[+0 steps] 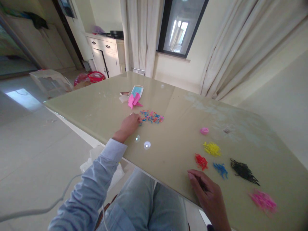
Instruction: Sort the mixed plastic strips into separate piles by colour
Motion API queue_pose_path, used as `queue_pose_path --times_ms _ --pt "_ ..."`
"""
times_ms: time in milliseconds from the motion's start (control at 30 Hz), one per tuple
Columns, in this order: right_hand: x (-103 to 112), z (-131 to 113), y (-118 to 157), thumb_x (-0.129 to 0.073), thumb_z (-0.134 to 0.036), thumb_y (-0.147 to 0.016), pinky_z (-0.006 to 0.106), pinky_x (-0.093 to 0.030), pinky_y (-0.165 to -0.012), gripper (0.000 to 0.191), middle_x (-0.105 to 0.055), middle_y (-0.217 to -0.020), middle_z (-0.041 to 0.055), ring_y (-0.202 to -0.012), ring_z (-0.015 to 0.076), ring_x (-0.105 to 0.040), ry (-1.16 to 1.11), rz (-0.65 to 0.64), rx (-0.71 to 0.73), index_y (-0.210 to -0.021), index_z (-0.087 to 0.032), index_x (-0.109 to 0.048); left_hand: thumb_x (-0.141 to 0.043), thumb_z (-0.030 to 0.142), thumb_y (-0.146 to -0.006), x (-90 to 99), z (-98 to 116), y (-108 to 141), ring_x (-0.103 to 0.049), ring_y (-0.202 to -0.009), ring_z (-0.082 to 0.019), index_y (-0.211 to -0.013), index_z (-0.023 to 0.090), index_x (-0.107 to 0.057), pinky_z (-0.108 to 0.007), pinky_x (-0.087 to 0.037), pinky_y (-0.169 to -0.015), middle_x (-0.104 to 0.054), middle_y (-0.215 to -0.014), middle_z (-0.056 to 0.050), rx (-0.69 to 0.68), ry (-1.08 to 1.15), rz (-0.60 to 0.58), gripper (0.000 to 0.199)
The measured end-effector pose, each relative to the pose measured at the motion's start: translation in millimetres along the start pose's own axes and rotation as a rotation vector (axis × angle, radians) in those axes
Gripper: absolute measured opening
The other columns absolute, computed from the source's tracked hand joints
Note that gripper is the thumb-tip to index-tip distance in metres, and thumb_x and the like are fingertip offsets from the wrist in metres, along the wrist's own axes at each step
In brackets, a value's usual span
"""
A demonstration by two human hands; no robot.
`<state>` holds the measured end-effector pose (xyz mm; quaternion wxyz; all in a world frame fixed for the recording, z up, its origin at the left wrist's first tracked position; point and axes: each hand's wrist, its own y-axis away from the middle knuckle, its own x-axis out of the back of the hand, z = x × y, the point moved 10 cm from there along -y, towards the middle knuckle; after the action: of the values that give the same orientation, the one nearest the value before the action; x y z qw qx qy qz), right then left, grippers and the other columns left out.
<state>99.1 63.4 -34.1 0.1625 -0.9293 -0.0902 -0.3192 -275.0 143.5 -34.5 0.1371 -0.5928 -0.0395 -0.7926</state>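
Observation:
My left hand (131, 123) reaches to the left edge of a loose pile of small mixed-colour rubber bands (154, 117). Its fingers are curled closed at the bands; what lies between the fingertips is hidden. Close to the table's front edge, my right hand (204, 184) rests with thumb and forefinger together, and no band shows in it. Just beyond it are sorted heaps of red bands (201, 161) and blue bands (220, 170). Yellow bands (211, 149) lie farther back, with black bands (244, 171) and pink bands (263, 201) to the right.
A pink ring-shaped item (204, 131) lies behind the yellow heap. Toward the back left of the table (168, 141) are a blue face mask (137, 91), a folded pink paper piece (134, 101) and a small flat packet (124, 93). A white cable (48, 210) hangs at the left.

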Motion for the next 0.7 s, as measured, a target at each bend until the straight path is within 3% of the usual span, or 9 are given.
queue_pose_path --times_ms 300,700 --pt "2 -3 1 -0.061 -0.046 -0.088 0.020 -0.056 -0.055 0.030 -0.074 -0.069 0.0043 -0.056 0.0164 -0.067 -0.002 0.002 0.031 -0.085 -0.020 -0.075 -0.045 0.020 -0.092 8.6 2 3 -0.067 -0.093 -0.023 -0.096 0.017 -0.068 -0.030 -0.048 -0.080 -0.073 -0.099 -0.011 0.056 0.024 -0.007 0.023" --pt "-1 -2 1 -0.060 -0.044 -0.089 0.020 -0.055 -0.057 0.029 -0.074 -0.072 0.0047 -0.058 0.0163 -0.068 -0.008 0.000 0.039 -0.086 -0.019 -0.075 -0.053 0.014 -0.082 24.1 6 11 -0.065 -0.084 -0.019 -0.097 0.016 -0.070 -0.028 -0.048 -0.079 -0.074 -0.099 -0.007 -0.027 0.213 0.120 0.022"
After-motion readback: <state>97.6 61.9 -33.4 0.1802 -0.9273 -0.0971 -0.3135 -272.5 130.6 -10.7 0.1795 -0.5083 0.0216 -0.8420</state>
